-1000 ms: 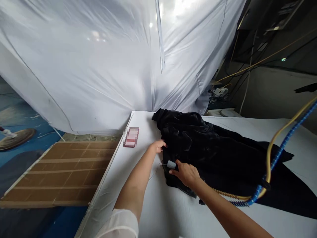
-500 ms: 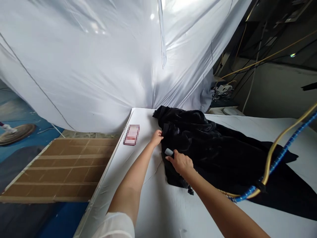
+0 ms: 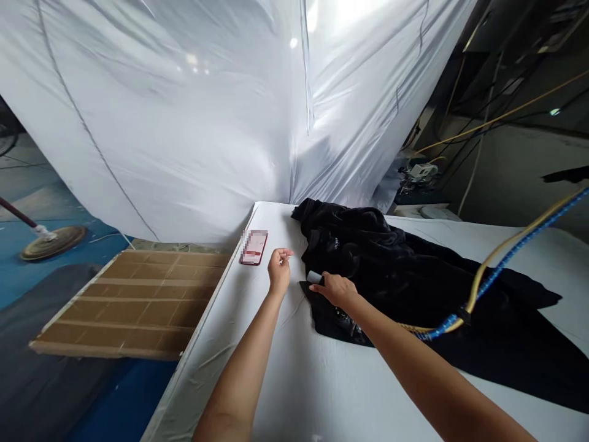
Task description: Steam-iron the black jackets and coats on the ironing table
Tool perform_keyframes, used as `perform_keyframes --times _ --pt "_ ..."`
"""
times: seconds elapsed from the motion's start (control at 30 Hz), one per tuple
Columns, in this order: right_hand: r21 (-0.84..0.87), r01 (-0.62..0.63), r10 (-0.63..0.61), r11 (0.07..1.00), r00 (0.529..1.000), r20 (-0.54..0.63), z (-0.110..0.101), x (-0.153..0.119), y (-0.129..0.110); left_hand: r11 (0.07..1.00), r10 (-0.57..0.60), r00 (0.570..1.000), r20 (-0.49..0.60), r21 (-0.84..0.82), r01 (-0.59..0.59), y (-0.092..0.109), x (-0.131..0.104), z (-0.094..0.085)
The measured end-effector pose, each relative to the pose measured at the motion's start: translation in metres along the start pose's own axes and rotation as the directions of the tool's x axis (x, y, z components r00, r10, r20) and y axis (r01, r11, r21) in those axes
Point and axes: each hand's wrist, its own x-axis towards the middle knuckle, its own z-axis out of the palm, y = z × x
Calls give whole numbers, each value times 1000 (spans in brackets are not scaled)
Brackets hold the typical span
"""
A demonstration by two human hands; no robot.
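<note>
A black garment (image 3: 391,270) with small pale lettering lies spread and bunched on a white-covered table (image 3: 294,393). My right hand (image 3: 338,288) is wrapped round the handle of a steam iron (image 3: 315,277), whose light grey end sticks out past my thumb. The iron stands over the garment's near left part; its lower body is mostly hidden by my hand and forearm. My left hand (image 3: 279,270) hovers just left of the garment's edge, apart from it, with fingers loosely bent and nothing visible in them.
A phone (image 3: 254,247) lies near the table's left edge. A blue hose and yellow cord (image 3: 478,285) run from the iron to the upper right. White sheeting (image 3: 184,123) hangs behind the table. Flattened cardboard (image 3: 133,301) and a round stand base (image 3: 53,242) are at left.
My left hand has let go of the garment's edge and drawn slightly left. The iron has shifted a little, still in my right hand. The garment's near left corner now lies flatter.
</note>
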Motion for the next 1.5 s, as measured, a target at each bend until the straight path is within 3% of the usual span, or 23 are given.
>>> perform_keyframes --times 0.1,0.23,0.4,0.6,0.87,1.0,1.1,1.2,1.5 --pt "3 13 -13 1000 1000 1 2 -5 0 1000 6 1000 3 6 -6 3 -10 2" --pt "39 -69 70 997 998 -10 5 -7 9 999 23 999 43 23 -24 8 -21 5" --pt "73 -161 164 984 986 -27 7 -17 40 1000 28 998 53 1 -28 13 -33 1" --pt "58 -125 127 991 991 -34 5 -34 69 1000 23 996 88 15 -24 13 -45 4" --pt "65 9 -7 998 999 -35 14 -53 65 997 34 987 160 68 -45 12 -62 29" --pt "93 -4 8 996 999 -40 22 -61 78 996 22 976 217 84 -41 16 -78 50" --pt "114 -39 45 993 998 -50 25 -70 105 992 30 967 254 110 -60 20 -94 68" --pt "128 -116 125 985 990 -67 26 -81 145 983 34 954 299 162 -86 23 -112 88" --pt "117 -328 336 937 940 -58 24 -130 309 939 23 873 487 290 -186 24 -176 167"
